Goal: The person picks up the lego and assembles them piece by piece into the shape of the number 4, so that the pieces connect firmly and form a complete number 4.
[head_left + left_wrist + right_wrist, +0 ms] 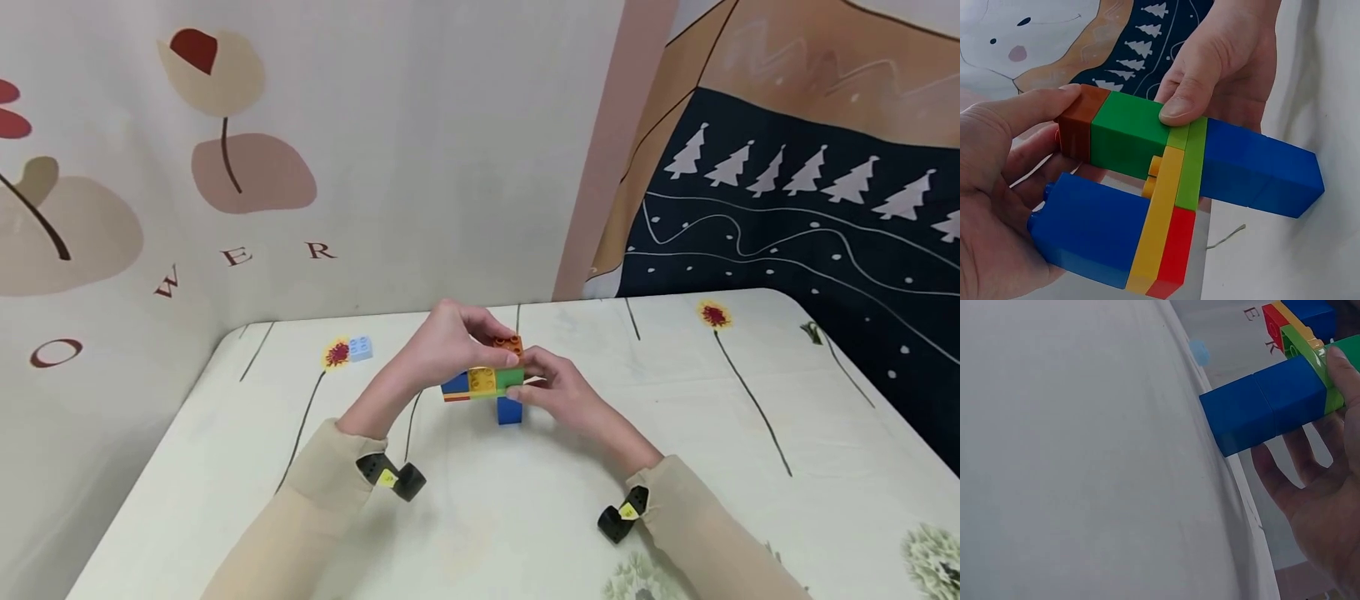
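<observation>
Both hands hold one model of joined toy building bricks above the table. My left hand [456,340] pinches the orange-brown brick [1075,131] at its top, thumb on one side. Below that brick sit a green brick [1132,128], a light green layer [1192,165] and a column of blue bricks [1254,165]. A yellow brick [1159,222] over a red one [1175,253] juts out sideways, bearing another blue brick [1094,228]. With its thumb at the green and light green bricks, my right hand [561,390] grips the model from the other side; some fingertips are hidden.
A light blue brick [361,348] lies near the back left of the table, beside a printed flower. The white cloth [750,517] has flower prints. Behind the table hang a pale printed curtain [435,167] and a dark one with trees [750,225].
</observation>
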